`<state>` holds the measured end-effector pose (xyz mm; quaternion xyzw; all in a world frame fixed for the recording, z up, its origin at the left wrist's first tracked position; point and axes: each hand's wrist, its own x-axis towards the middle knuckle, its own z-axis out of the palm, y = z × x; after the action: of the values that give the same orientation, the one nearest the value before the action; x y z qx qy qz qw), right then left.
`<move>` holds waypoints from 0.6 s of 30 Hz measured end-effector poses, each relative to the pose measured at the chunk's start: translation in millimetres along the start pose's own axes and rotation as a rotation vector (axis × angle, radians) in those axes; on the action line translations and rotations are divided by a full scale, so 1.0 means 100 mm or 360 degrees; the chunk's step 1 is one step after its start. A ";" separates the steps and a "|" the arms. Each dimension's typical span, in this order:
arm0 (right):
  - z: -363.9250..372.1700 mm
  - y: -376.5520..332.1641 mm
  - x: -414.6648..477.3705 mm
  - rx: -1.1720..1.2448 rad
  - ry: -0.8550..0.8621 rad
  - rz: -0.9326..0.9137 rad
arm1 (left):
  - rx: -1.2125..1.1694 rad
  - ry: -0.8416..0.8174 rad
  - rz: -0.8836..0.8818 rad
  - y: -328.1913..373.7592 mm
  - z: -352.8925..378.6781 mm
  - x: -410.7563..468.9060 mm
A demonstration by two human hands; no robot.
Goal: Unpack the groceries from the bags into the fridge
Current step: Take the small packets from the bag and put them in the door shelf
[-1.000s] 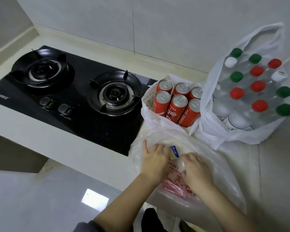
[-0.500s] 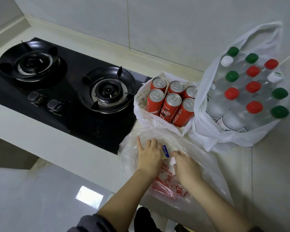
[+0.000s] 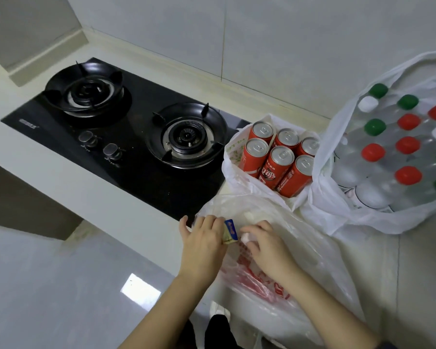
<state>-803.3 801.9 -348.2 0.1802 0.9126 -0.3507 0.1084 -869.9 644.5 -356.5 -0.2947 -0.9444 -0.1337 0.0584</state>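
Small blue-yellow carton more exposed vs 0.5 s ago; left hand grips it, right hand pinches clear red-printed plastic bag.

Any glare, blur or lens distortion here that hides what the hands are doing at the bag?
Head view: soft even light; one glare patch on the floor, away from the work. Head view: wide-angle bending curves the counter edge; the hob is slightly smeared. Head view: left hand, holding the small box, and right hand are sharp; the right grip is unclear.
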 end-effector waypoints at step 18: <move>-0.01 -0.84 0.14 0.1607 -0.0478 0.0215 | -0.0160 0.0274 -0.0556 -0.56 -0.79 -0.51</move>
<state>-850.1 748.3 -301.7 0.2162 0.5909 -0.7605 0.1601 -857.7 549.7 -303.1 -0.1165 -0.9648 -0.2135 0.1000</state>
